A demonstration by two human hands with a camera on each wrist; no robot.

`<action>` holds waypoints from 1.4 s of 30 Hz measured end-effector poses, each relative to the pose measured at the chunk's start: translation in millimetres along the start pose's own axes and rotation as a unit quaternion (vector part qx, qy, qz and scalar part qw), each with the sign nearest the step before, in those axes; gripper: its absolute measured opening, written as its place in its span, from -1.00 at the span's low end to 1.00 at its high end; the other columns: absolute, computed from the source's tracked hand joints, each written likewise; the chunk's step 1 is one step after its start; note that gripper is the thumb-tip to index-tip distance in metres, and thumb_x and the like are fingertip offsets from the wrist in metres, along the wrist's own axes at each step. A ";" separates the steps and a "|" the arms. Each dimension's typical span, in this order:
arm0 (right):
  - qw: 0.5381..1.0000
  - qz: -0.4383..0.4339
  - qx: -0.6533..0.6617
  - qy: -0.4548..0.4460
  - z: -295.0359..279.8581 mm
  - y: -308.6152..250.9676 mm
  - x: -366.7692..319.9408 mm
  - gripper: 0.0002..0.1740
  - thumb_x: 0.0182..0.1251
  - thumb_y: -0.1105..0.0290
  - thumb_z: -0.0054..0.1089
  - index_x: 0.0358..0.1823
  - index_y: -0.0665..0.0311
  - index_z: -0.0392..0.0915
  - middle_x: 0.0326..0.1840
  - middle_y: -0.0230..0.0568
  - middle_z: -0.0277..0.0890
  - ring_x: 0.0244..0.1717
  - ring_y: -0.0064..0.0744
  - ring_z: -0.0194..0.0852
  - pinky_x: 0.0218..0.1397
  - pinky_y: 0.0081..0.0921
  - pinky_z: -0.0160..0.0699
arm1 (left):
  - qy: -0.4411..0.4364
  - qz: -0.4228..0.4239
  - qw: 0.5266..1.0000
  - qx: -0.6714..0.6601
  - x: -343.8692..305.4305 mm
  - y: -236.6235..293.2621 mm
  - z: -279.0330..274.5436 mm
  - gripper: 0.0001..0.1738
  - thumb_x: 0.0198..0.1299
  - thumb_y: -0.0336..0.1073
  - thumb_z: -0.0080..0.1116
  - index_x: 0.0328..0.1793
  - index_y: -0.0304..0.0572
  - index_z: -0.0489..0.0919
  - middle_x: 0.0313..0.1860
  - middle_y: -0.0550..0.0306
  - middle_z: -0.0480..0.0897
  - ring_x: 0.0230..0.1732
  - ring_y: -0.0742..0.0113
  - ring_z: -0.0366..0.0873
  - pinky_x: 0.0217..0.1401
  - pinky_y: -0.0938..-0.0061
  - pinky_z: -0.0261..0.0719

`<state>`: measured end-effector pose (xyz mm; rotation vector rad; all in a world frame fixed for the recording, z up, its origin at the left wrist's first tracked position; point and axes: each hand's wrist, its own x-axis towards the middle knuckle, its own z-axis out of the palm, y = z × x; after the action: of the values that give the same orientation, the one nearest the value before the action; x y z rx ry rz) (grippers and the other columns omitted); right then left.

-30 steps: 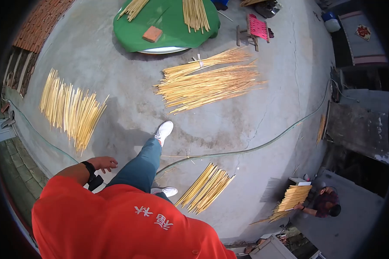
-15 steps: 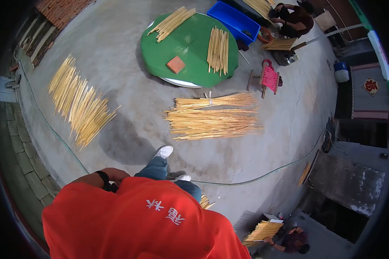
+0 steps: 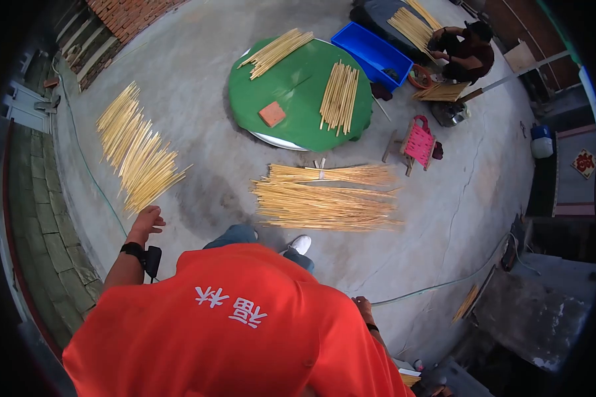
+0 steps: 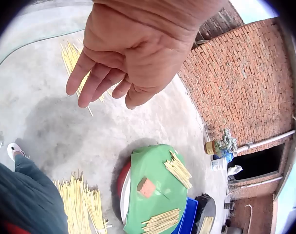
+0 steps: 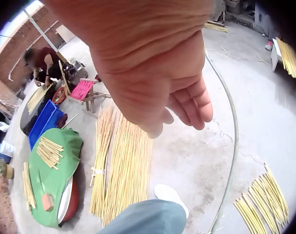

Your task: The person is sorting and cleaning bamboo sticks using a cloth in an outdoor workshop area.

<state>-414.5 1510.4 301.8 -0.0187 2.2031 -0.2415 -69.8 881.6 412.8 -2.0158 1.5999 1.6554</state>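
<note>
My left hand (image 3: 148, 221) hangs out to the side with its fingers loosely bent and nothing in it. In the left wrist view the palm (image 4: 133, 48) and relaxed fingers show plainly. The right hand (image 5: 162, 83) also hangs loose and holds nothing; in the head view only part of it shows beside the red shirt (image 3: 198, 317). On the concrete ahead of my feet lies a broad bundle of straw-coloured stalks (image 3: 324, 205), beside a thinner bundle tied with a white band (image 3: 321, 174). A long row of cut stalks (image 3: 139, 149) lies to the left, nearest the left hand.
A round table under a green cloth (image 3: 298, 92) bears two stalk bundles and a brick (image 3: 272, 114). Behind it are a blue tub (image 3: 371, 56) and a seated person (image 3: 470, 53) handling stalks. A pink-seated stool (image 3: 418, 142) stands right. A hose (image 3: 430, 289) crosses the ground.
I have stepped forward, closer to the bundles on the ground. My left hand has swung outward to the left, and the right hand has come into the head view.
</note>
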 end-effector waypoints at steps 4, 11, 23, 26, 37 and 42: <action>0.990 -0.062 -0.022 0.126 -51.8 28.1 147.9 -0.56 0.14 0.19 0.12 -0.06 0.38 0.45 -0.43 -0.12 0.56 -0.51 -0.43 0.56 -0.53 -0.51 0.54 | -0.024 0.028 0.999 -0.011 15.2 38.1 30.1 -0.50 0.18 -0.13 -0.02 0.22 -0.17 0.29 -0.22 0.07 0.50 -0.21 0.26 0.54 -0.22 0.35 0.53; 0.967 -0.139 -0.076 0.200 -162.5 -165.4 187.0 -0.52 0.10 0.10 0.15 -0.08 0.34 0.47 -0.29 0.05 0.56 -0.17 -0.04 0.51 -0.06 -0.29 0.46 | -0.225 0.077 0.971 0.015 99.7 171.2 159.2 -0.45 0.14 -0.19 0.03 0.27 -0.14 0.26 -0.08 0.10 0.47 -0.02 0.30 0.45 -0.05 0.37 0.46; 0.956 -0.188 -0.032 0.222 -88.3 -412.2 393.0 -0.41 0.16 0.04 0.09 0.04 0.40 0.36 0.00 0.18 0.39 0.09 0.08 0.28 0.13 -0.22 0.31 | -0.324 0.167 0.925 0.110 360.2 326.9 397.6 -0.37 0.17 -0.13 0.07 0.33 -0.09 0.18 0.08 0.04 0.39 0.13 0.27 0.32 0.13 0.39 0.33; 0.944 -0.216 -0.022 0.249 -83.8 -456.1 463.1 -0.37 0.16 0.02 0.09 0.08 0.41 0.31 0.04 0.21 0.34 0.10 0.12 0.26 0.14 -0.20 0.30 | -0.343 0.214 0.897 0.176 402.3 337.4 426.1 -0.37 0.18 -0.13 0.06 0.34 -0.11 0.17 0.17 -0.05 0.35 0.20 0.20 0.29 0.19 0.39 0.29; 0.951 -0.184 -0.051 0.243 -96.5 -503.7 642.4 0.01 0.06 -0.25 0.04 0.26 0.50 0.03 0.20 0.33 0.13 0.25 0.15 0.08 0.25 -0.19 0.16 | -0.261 0.364 0.739 0.503 503.0 313.3 501.4 -0.25 0.09 -0.19 0.11 0.38 -0.17 0.06 0.39 -0.16 0.04 0.40 0.03 0.01 0.40 0.30 0.07; 0.935 -0.131 -0.029 0.328 -81.4 -544.6 682.5 0.23 -0.17 -0.45 0.06 0.25 0.53 0.04 0.11 0.29 0.21 0.21 0.19 0.10 0.23 -0.20 0.16 | -0.285 0.350 0.641 0.621 507.8 314.4 498.9 -0.23 0.04 -0.23 0.17 0.37 -0.21 0.11 0.43 -0.11 -0.05 0.45 0.09 -0.11 0.42 0.30 0.03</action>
<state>-929.9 921.2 -93.5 -0.3077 2.8760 -0.3704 -699.7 721.5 -15.2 -0.1527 2.2549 0.5676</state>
